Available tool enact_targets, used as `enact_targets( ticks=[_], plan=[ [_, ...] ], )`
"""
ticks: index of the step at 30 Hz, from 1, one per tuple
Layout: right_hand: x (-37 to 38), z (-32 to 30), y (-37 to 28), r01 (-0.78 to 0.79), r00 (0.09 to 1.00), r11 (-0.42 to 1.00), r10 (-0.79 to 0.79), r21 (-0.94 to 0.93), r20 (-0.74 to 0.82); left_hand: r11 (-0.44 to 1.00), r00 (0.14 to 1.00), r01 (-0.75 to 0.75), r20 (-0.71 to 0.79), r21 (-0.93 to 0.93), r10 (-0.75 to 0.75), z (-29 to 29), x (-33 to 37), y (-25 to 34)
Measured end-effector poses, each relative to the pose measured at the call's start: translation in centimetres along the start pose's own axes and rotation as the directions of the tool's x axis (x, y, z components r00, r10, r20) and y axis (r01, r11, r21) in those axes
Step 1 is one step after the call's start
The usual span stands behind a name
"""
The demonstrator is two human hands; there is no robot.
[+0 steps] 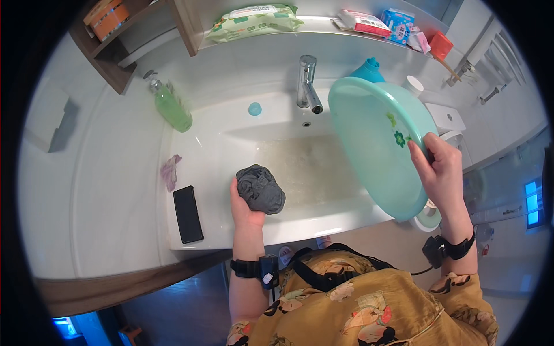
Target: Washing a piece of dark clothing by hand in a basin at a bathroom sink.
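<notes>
A balled-up dark grey wet-looking cloth (261,189) rests in my left hand (247,212), whose fingers curl under and around it at the left front of the sink. My right hand (442,167) grips the rim of a pale green plastic basin (369,144) with flower prints. The basin is tilted on its side over the right part of the sink, its hollow facing left. Cloudy water lies in the white sink (231,124) between my hands. Behind it stands a chrome faucet (308,86); no stream shows from its spout.
A black phone (188,214), a small purple cloth (171,172) and a green pump bottle (171,106) sit left of the sink. A round blue cap (254,108) lies on its back ledge. Overhead, a shelf (323,24) carries wipes and packets. A blue bottle (368,70) stands behind the basin.
</notes>
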State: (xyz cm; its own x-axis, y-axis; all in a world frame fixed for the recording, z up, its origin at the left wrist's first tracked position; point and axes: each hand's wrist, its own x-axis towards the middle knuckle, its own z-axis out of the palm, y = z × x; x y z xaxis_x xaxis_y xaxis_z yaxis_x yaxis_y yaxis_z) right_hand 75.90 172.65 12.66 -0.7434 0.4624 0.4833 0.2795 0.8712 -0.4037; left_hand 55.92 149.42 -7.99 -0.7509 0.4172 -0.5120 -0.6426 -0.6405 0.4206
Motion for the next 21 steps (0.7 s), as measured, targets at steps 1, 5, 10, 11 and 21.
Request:
enact_targets(
  ticks=[1,5,10,11,21],
  plan=[
    [-0.1,0.0,0.2,0.020,1.000,1.000,-0.020,-0.020,-0.019,1.000,1.000,0.000,0.001,0.003,0.000,0.0,0.0,0.1],
    [-0.2,0.4,3.9,-0.161,0.984,0.980,0.168,0.121,-0.052,1.000,1.000,0.007,0.014,-0.004,-0.007,0.2,-0.2,0.4],
    [-1.6,4.5,9.8,-0.461,0.824,0.525,0.552,0.715,0.126,0.999,0.998,-0.033,0.059,-0.011,0.034,0.9,-1.0,1.1],
    [-2.2,5.7,10.7,-0.519,0.745,0.388,0.642,0.762,0.180,0.999,0.998,-0.036,0.059,-0.009,0.036,1.3,-1.4,1.2],
    [-5.6,18.3,17.6,-0.599,0.649,-0.058,0.549,0.799,0.527,1.000,0.984,-0.009,0.176,0.024,0.004,5.0,-2.1,-0.5]
  ],
)
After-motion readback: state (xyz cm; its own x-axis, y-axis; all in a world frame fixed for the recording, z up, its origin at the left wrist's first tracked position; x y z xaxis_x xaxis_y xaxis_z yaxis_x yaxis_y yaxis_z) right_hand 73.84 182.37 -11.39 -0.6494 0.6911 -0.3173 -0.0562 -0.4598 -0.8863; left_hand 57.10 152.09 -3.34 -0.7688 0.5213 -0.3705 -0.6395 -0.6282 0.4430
